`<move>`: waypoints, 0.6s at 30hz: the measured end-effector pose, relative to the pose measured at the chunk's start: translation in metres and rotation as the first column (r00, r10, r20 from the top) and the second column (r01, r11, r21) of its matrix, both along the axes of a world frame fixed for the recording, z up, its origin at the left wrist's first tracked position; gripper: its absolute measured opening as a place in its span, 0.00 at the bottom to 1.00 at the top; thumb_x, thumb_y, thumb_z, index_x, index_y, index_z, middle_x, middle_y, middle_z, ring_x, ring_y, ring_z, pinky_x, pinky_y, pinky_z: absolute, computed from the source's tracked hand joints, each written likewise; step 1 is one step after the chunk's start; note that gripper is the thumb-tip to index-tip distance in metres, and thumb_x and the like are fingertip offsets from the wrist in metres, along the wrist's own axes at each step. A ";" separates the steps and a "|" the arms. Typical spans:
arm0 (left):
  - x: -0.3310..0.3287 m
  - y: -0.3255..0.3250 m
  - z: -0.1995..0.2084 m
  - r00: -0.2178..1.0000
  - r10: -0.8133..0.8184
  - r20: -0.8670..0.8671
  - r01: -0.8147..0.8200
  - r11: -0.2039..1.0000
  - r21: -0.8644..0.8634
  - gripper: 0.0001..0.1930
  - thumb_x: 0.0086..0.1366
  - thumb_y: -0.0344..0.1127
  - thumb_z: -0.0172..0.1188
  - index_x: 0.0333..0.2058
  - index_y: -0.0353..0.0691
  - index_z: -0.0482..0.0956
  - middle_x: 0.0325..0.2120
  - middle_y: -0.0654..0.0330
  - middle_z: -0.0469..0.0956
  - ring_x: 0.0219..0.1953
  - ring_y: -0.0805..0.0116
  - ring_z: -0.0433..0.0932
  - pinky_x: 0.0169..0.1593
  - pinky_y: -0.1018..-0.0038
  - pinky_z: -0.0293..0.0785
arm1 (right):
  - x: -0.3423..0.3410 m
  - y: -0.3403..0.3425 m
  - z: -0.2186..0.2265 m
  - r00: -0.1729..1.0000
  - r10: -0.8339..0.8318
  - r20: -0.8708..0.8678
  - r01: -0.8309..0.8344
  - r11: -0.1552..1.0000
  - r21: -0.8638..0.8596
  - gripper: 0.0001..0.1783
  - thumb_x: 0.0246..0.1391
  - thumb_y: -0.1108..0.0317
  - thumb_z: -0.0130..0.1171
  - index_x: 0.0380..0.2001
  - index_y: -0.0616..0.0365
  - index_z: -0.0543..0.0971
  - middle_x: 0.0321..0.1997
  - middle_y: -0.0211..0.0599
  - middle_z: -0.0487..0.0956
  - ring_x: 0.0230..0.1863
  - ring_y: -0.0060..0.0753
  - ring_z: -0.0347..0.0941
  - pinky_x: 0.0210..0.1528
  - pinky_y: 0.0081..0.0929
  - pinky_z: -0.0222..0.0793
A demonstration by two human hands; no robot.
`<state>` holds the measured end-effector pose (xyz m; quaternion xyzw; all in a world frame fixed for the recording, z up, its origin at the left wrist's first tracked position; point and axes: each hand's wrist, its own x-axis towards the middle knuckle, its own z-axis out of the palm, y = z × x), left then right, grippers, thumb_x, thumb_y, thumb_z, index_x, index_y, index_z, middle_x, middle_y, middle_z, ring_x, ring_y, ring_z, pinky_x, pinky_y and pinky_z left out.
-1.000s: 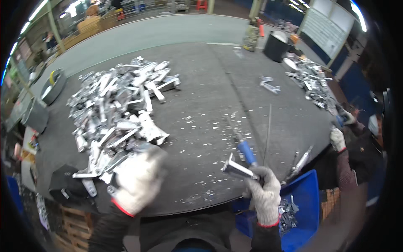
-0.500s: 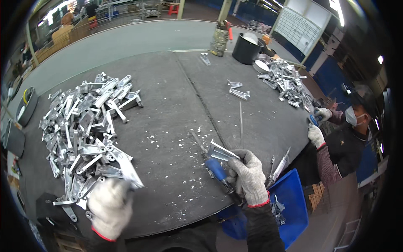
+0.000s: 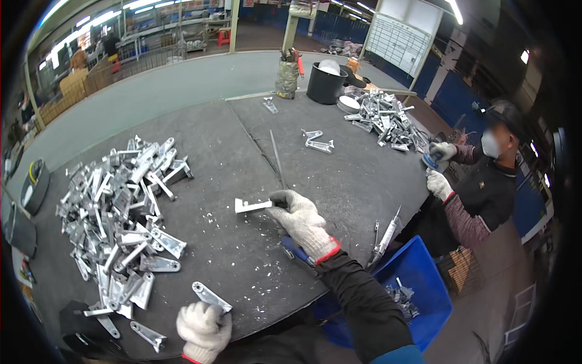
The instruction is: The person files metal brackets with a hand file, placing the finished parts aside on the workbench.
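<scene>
Under my left hand (image 3: 204, 329), gloved and closed at the table's near edge, a silvery metal bracket (image 3: 212, 297) sticks out past the fingers. My right hand (image 3: 303, 224), also gloved, is closed over the middle of the table. A second metal bracket (image 3: 252, 207) juts left from its fingertips. A long thin metal rod, perhaps a file (image 3: 276, 156), extends away from the same hand; its near end is hidden by the glove. Below the right wrist lies a blue-handled tool (image 3: 296, 250), partly covered. A large heap of similar brackets (image 3: 115, 224) spreads over the left side.
A blue bin (image 3: 418, 297) with metal pieces stands at the near right, beside a tube-like tool (image 3: 385, 239). Across the table, a masked co-worker (image 3: 479, 194) handles a blue tool near another bracket pile (image 3: 388, 118). A black bucket (image 3: 324, 84) stands at the back.
My right hand has moved left and away from me with its bracket and rod. My left hand has left the heap toward the near edge, with a bracket. The view has shifted.
</scene>
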<state>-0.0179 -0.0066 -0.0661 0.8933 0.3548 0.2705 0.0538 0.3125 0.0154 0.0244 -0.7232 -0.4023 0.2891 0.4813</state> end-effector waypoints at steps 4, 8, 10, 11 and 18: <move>-0.001 -0.002 0.016 1.000 0.012 -0.011 -0.012 1.000 -0.002 0.13 0.49 0.39 0.76 0.27 0.54 0.78 0.23 0.63 0.75 0.27 0.54 0.77 0.34 0.56 0.71 | -0.006 -0.047 0.035 0.826 0.141 0.546 0.075 0.932 -0.354 0.44 0.55 0.41 0.76 0.70 0.46 0.75 0.60 0.58 0.79 0.56 0.59 0.84 0.57 0.49 0.81; -0.003 -0.003 0.019 0.999 -0.036 -0.019 0.035 0.997 -0.062 0.13 0.54 0.38 0.76 0.31 0.53 0.77 0.24 0.60 0.74 0.28 0.54 0.77 0.34 0.55 0.71 | -0.018 -0.102 0.037 0.764 0.356 0.538 0.109 0.751 -0.651 0.48 0.50 0.35 0.77 0.69 0.42 0.71 0.59 0.57 0.76 0.51 0.70 0.85 0.49 0.58 0.84; -0.004 -0.002 0.015 0.999 -0.026 -0.039 0.022 0.996 -0.090 0.12 0.57 0.38 0.76 0.35 0.53 0.80 0.25 0.61 0.77 0.30 0.55 0.81 0.38 0.58 0.75 | -0.021 -0.115 0.026 0.739 0.430 0.519 0.117 0.677 -0.727 0.47 0.51 0.33 0.75 0.68 0.43 0.73 0.58 0.54 0.77 0.46 0.66 0.86 0.45 0.56 0.85; -0.002 0.000 0.012 0.999 0.017 -0.033 -0.019 0.998 -0.057 0.13 0.44 0.41 0.77 0.26 0.55 0.80 0.23 0.66 0.76 0.25 0.58 0.77 0.32 0.58 0.69 | -0.022 -0.118 0.020 0.725 0.459 0.513 0.135 0.636 -0.759 0.47 0.51 0.33 0.75 0.68 0.44 0.73 0.59 0.53 0.78 0.44 0.65 0.86 0.44 0.56 0.85; 0.003 -0.002 0.009 0.997 0.082 -0.006 -0.082 0.996 -0.027 0.14 0.44 0.39 0.78 0.28 0.55 0.81 0.24 0.67 0.77 0.24 0.59 0.77 0.32 0.59 0.68 | 0.008 -0.136 0.014 0.761 0.357 0.542 0.153 0.713 -0.685 0.28 0.50 0.45 0.75 0.53 0.45 0.86 0.43 0.48 0.85 0.43 0.55 0.87 0.46 0.51 0.85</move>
